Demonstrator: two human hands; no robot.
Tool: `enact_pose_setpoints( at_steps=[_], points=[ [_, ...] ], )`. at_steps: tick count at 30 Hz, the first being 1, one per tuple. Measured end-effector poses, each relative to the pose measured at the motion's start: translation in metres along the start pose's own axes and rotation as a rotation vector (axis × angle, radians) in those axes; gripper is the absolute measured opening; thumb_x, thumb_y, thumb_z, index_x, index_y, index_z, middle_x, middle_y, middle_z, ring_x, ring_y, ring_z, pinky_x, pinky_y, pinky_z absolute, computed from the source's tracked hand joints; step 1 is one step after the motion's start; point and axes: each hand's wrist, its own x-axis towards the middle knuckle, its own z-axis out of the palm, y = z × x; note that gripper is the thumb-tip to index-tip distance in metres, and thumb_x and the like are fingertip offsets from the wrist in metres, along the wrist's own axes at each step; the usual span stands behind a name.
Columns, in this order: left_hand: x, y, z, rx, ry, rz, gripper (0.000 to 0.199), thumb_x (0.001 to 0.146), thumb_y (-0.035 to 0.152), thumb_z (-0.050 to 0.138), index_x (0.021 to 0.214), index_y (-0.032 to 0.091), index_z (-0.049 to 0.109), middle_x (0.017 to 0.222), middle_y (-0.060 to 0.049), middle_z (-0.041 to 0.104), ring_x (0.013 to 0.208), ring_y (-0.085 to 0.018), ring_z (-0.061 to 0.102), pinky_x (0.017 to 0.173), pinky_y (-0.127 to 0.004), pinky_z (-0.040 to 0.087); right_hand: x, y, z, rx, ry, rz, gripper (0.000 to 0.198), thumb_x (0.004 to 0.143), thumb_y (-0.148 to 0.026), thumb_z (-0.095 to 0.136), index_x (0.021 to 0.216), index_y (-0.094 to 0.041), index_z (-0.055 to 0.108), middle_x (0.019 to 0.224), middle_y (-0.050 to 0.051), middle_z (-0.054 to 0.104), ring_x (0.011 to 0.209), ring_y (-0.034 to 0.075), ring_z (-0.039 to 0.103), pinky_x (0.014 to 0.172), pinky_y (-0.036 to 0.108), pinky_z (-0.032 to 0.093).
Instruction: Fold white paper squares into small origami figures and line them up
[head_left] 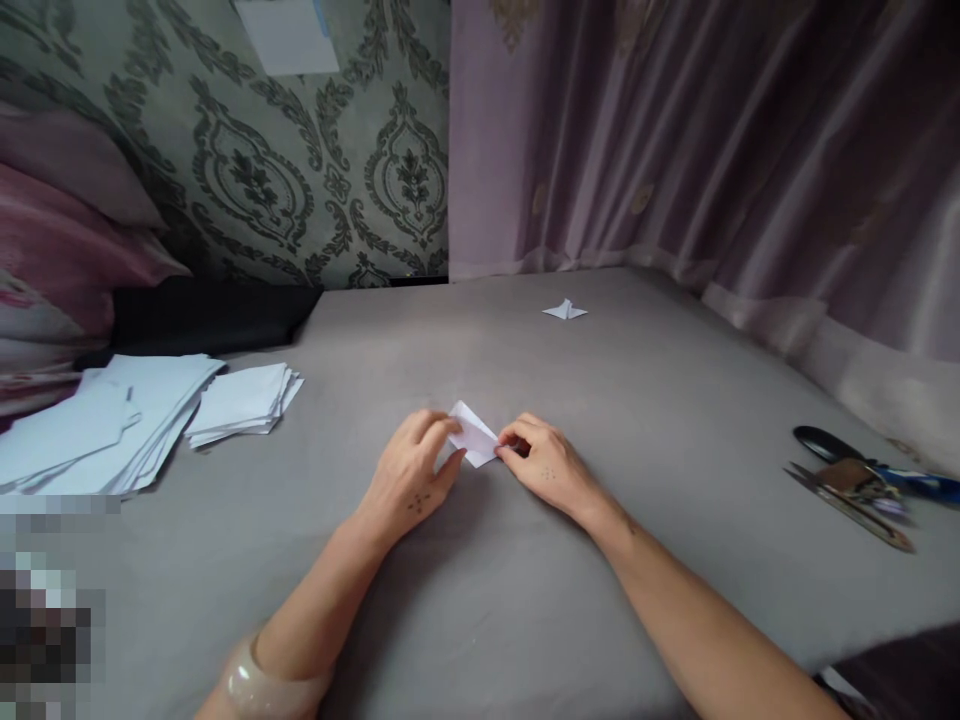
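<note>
A small folded piece of white paper (475,436) is held between my two hands, a little above the grey cloth surface (480,600). My left hand (416,470) pinches its left side with thumb and fingers. At the opposite corner, the thumb and index finger of my right hand (546,462) are closed on the paper. Its upper part stands up as a pointed flap, and its left edge is partly hidden by my left fingers.
A folded white paper figure (566,310) lies at the back. Stacked small sheets (244,400) sit at left beside larger paper sheets (150,410). Scissors (851,505) and a blue-and-black handled tool (922,484) lie at right. Curtains (675,150) border the surface behind.
</note>
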Motion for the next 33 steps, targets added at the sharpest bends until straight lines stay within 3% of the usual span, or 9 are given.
enact_pose_setpoints(
  at_steps=[2, 4, 8, 12, 16, 20, 25, 33],
  points=[
    [0.001, -0.003, -0.003, 0.057, 0.128, -0.064, 0.044, 0.082, 0.025, 0.061, 0.124, 0.020, 0.047, 0.117, -0.014, 0.051, 0.110, -0.027, 0.049, 0.094, -0.045, 0.041, -0.001, -0.002, -0.002, -0.015, 0.027, -0.072, 0.010, 0.084, -0.017, 0.057, 0.081, -0.021, 0.065, 0.085, 0.001, 0.061, 0.078, 0.013, 0.056, 0.071, 0.024, 0.042],
    [0.001, -0.004, -0.007, 0.110, 0.163, -0.054, 0.051, 0.080, 0.024, 0.063, 0.128, 0.021, 0.046, 0.124, -0.015, 0.046, 0.116, -0.030, 0.043, 0.097, -0.048, 0.035, -0.001, -0.004, -0.004, -0.092, 0.090, -0.171, 0.013, 0.087, -0.016, 0.054, 0.083, -0.020, 0.066, 0.085, 0.003, 0.061, 0.082, 0.015, 0.055, 0.076, 0.027, 0.042],
    [0.000, -0.003, -0.012, 0.194, 0.086, 0.139, 0.021, 0.084, 0.015, 0.057, 0.099, 0.027, 0.064, 0.122, -0.007, 0.055, 0.115, -0.028, 0.042, 0.096, -0.045, 0.029, -0.002, -0.007, -0.008, -0.350, 0.171, -0.336, 0.025, 0.092, -0.015, 0.044, 0.085, -0.020, 0.067, 0.084, 0.006, 0.061, 0.081, 0.018, 0.051, 0.078, 0.032, 0.038],
    [-0.001, 0.003, -0.012, 0.250, -0.036, 0.238, 0.023, 0.088, 0.012, 0.048, 0.088, 0.026, 0.066, 0.113, -0.004, 0.064, 0.109, -0.024, 0.047, 0.095, -0.043, 0.026, -0.003, -0.006, -0.010, -0.482, 0.081, -0.405, 0.026, 0.091, -0.011, 0.043, 0.085, -0.020, 0.066, 0.084, 0.006, 0.061, 0.080, 0.019, 0.049, 0.075, 0.032, 0.035],
    [0.000, 0.004, -0.009, 0.200, -0.198, 0.252, 0.021, 0.088, 0.012, 0.047, 0.088, 0.022, 0.065, 0.099, -0.005, 0.068, 0.106, -0.025, 0.049, 0.094, -0.044, 0.026, -0.008, -0.006, -0.012, -0.483, -0.059, -0.352, 0.022, 0.091, -0.010, 0.044, 0.086, -0.020, 0.064, 0.086, 0.006, 0.061, 0.080, 0.018, 0.052, 0.074, 0.030, 0.036],
    [0.001, 0.004, -0.009, 0.168, -0.260, 0.237, 0.020, 0.092, 0.018, 0.045, 0.090, 0.021, 0.064, 0.091, -0.005, 0.070, 0.102, -0.024, 0.051, 0.094, -0.044, 0.025, -0.011, -0.007, -0.019, -0.410, -0.138, -0.215, 0.016, 0.090, -0.018, 0.049, 0.087, -0.021, 0.064, 0.088, 0.003, 0.062, 0.081, 0.016, 0.057, 0.073, 0.028, 0.038],
    [0.002, 0.005, -0.008, 0.133, -0.268, 0.207, 0.023, 0.095, 0.023, 0.044, 0.084, 0.020, 0.064, 0.087, -0.005, 0.069, 0.098, -0.022, 0.052, 0.094, -0.043, 0.025, -0.011, -0.010, -0.026, -0.305, -0.101, -0.021, 0.017, 0.088, -0.016, 0.049, 0.089, -0.023, 0.064, 0.087, 0.001, 0.064, 0.070, 0.012, 0.057, 0.064, 0.026, 0.037],
    [0.003, 0.010, -0.002, 0.158, -0.201, 0.106, 0.020, 0.095, 0.024, 0.043, 0.094, 0.020, 0.063, 0.085, -0.004, 0.070, 0.088, -0.021, 0.056, 0.090, -0.042, 0.027, -0.010, -0.009, -0.014, -0.255, -0.124, -0.042, 0.014, 0.089, -0.024, 0.052, 0.092, -0.023, 0.066, 0.090, 0.002, 0.064, 0.076, 0.014, 0.059, 0.068, 0.026, 0.038]
  ],
)
